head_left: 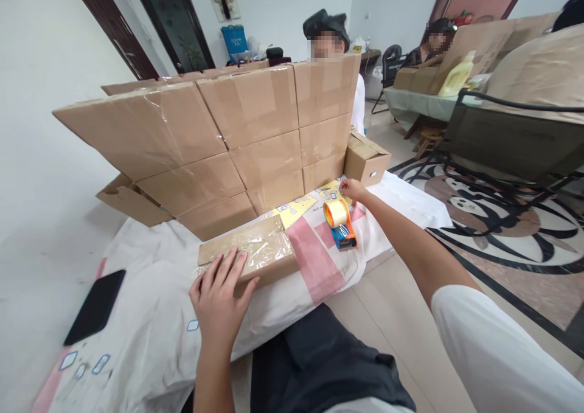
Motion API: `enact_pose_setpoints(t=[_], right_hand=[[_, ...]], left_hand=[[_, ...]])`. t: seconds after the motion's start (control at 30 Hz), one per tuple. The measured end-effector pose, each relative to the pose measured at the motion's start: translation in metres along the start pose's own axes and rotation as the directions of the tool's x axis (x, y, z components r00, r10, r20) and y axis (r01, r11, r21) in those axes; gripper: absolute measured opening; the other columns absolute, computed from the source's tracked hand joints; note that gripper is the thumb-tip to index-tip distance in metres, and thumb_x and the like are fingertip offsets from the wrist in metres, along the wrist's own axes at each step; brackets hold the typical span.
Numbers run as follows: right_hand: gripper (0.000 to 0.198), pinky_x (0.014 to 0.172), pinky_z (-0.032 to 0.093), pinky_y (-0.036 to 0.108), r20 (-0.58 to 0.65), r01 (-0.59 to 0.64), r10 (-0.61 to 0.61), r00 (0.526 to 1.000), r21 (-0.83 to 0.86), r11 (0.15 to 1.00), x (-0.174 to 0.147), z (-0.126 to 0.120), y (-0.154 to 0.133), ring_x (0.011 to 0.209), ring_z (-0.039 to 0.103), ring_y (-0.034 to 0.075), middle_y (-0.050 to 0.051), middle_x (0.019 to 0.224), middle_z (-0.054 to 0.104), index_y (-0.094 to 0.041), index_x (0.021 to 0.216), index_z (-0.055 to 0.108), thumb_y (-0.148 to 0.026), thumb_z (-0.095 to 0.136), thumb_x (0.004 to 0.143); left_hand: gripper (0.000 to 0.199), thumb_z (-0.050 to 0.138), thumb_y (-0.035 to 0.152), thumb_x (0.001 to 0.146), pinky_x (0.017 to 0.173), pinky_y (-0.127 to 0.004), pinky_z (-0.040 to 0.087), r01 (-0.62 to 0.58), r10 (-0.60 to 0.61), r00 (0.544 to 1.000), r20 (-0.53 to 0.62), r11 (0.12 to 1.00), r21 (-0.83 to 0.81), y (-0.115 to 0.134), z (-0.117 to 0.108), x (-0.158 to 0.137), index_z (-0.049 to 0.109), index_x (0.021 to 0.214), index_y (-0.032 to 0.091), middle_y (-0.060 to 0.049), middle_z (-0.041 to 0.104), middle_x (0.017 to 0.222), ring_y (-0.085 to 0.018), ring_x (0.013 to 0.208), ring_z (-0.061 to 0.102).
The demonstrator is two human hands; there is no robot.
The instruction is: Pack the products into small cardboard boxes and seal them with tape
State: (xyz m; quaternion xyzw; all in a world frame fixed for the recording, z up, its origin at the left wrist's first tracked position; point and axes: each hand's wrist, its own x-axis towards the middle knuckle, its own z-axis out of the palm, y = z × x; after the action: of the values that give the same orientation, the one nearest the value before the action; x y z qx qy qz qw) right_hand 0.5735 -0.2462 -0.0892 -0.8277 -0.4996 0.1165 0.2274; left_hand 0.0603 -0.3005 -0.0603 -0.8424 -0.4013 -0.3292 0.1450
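A long, low cardboard box (269, 242) lies on the cloth-covered table, its top covered with shiny clear tape. My left hand (223, 288) rests on the box's left end with fingers spread over the top and the thumb at the near side. To the right of the box stands a tape dispenser (347, 233), orange and blue, carrying a roll of yellowish tape (336, 213). Just beyond it, my right hand (352, 189) is closed with its fingers pinched together low over the table. Whatever those fingers may hold is too small to make out.
A wall of stacked, taped cardboard boxes (264, 139) rises behind the box. Another carton (366, 157) stands at its right end, an open-flapped one (130, 203) at its left. A black tablet-like slab (95, 306) lies on the left. A person (359, 106) sits behind the stack.
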Motion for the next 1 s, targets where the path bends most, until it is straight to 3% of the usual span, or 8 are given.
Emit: enact_pose_setpoints(t=[0.17,0.3,0.4,0.47,0.53,0.73,0.8,1.0], right_hand=[[0.012,0.079,0.052,0.03,-0.107,0.032,-0.008,0.994,0.225,0.974,-0.012,-0.013,-0.019,0.08,0.064,0.018,0.006,0.078,0.069,-0.015,0.08,0.065,-0.024,0.068,0.087],[0.024,0.062,0.048,0.026,-0.161,0.142,-0.079,0.984,0.432,0.891,-0.038,-0.024,-0.048,0.061,0.056,0.012,0.002,0.074,0.064,-0.017,0.093,0.062,-0.041,0.061,0.091],[0.037,0.057,0.047,0.025,-0.129,0.263,-0.233,0.964,0.586,0.767,-0.081,-0.027,-0.072,0.055,0.052,0.011,-0.002,0.072,0.059,-0.019,0.104,0.061,-0.052,0.062,0.09],[0.039,0.058,0.047,0.026,-0.091,0.353,-0.415,0.905,0.705,0.615,-0.121,-0.026,-0.089,0.058,0.054,0.011,-0.003,0.075,0.058,-0.02,0.112,0.061,-0.05,0.066,0.089],[0.033,0.062,0.047,0.026,-0.059,0.419,-0.554,0.83,0.721,0.552,-0.163,-0.022,-0.104,0.065,0.057,0.013,-0.001,0.08,0.06,-0.021,0.118,0.06,-0.043,0.064,0.093],[0.024,0.078,0.048,0.029,0.153,0.64,-0.787,0.597,0.5,0.583,-0.234,0.006,-0.126,0.092,0.063,0.018,0.006,0.104,0.068,-0.021,0.119,0.06,-0.015,0.052,0.097],[0.023,0.084,0.048,0.031,0.169,0.661,-0.806,0.567,0.492,0.567,-0.235,0.02,-0.127,0.097,0.063,0.019,0.007,0.107,0.067,-0.021,0.115,0.061,-0.012,0.052,0.095],[0.016,0.088,0.049,0.035,0.082,0.643,-0.821,0.565,0.58,0.5,-0.226,0.046,-0.13,0.099,0.059,0.021,0.005,0.1,0.065,-0.02,0.104,0.061,-0.011,0.052,0.095]], left_hand=[[0.05,0.061,0.047,0.096,0.105,-0.048,0.031,-0.01,0.01,1.0,0.001,1.0,0.004,-0.002,-0.001,0.0,0.055,0.143,0.033,-0.002,0.06,0.146,-0.031,0.132,0.057],[0.046,0.06,0.048,0.095,0.107,-0.046,0.03,-0.068,0.071,0.997,0.029,0.995,-0.078,-0.018,-0.003,-0.002,0.058,0.139,0.034,-0.003,0.062,0.144,-0.03,0.133,0.056],[0.046,0.061,0.049,0.095,0.106,-0.046,0.03,-0.157,0.169,0.983,0.07,0.976,-0.149,-0.035,-0.007,-0.003,0.06,0.137,0.032,-0.005,0.063,0.143,-0.031,0.133,0.056],[0.047,0.063,0.049,0.094,0.105,-0.046,0.031,-0.203,0.222,0.97,0.096,0.962,-0.181,-0.044,-0.011,-0.002,0.06,0.137,0.031,-0.006,0.063,0.143,-0.032,0.133,0.056],[0.047,0.064,0.049,0.094,0.104,-0.046,0.032,-0.224,0.249,0.962,0.11,0.954,-0.201,-0.049,-0.014,0.0,0.059,0.137,0.03,-0.008,0.064,0.142,-0.032,0.132,0.056],[0.047,0.067,0.047,0.093,0.104,-0.047,0.032,-0.234,0.272,0.952,0.14,0.943,-0.236,-0.049,-0.018,0.002,0.06,0.136,0.029,-0.008,0.064,0.141,-0.032,0.133,0.057],[0.048,0.067,0.047,0.092,0.105,-0.047,0.032,-0.229,0.269,0.952,0.149,0.943,-0.242,-0.048,-0.019,0.002,0.059,0.136,0.029,-0.008,0.064,0.142,-0.032,0.133,0.056],[0.047,0.067,0.048,0.092,0.106,-0.047,0.032,-0.204,0.25,0.953,0.17,0.947,-0.247,-0.047,-0.021,0.002,0.06,0.136,0.031,-0.007,0.063,0.143,-0.032,0.134,0.056]])
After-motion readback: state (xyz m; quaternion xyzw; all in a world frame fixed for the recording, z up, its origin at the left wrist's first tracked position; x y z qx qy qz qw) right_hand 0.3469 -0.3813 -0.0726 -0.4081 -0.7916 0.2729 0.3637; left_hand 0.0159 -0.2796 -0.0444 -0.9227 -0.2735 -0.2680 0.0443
